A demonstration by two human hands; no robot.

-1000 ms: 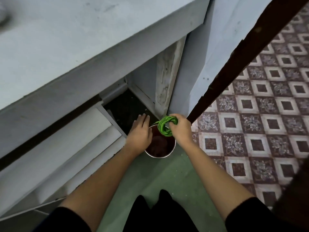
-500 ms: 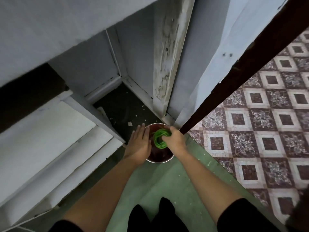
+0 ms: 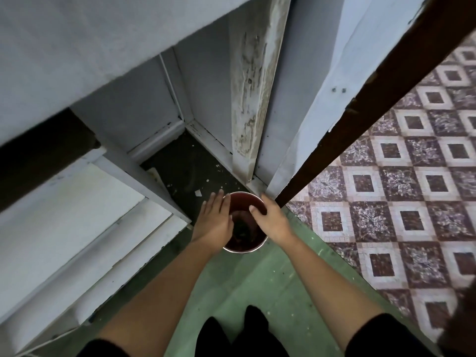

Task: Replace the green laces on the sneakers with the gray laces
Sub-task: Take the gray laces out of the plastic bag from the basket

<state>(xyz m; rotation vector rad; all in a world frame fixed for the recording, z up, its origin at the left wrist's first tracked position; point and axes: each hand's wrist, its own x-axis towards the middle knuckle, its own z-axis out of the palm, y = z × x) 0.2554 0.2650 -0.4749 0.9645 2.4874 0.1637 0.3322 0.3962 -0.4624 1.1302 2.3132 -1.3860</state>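
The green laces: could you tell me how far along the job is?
Done: the green bundle the right hand gripped a second ago is gone, likely into the red bin. In hand: nothing; it and the left hand are at its rim. Left: unclear; no sneakers or gray laces show.

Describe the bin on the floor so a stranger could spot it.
Follow the dark brown door edge downward. At its foot, on the green floor, stands a round bin, the only red, shiny-rimmed thing there.
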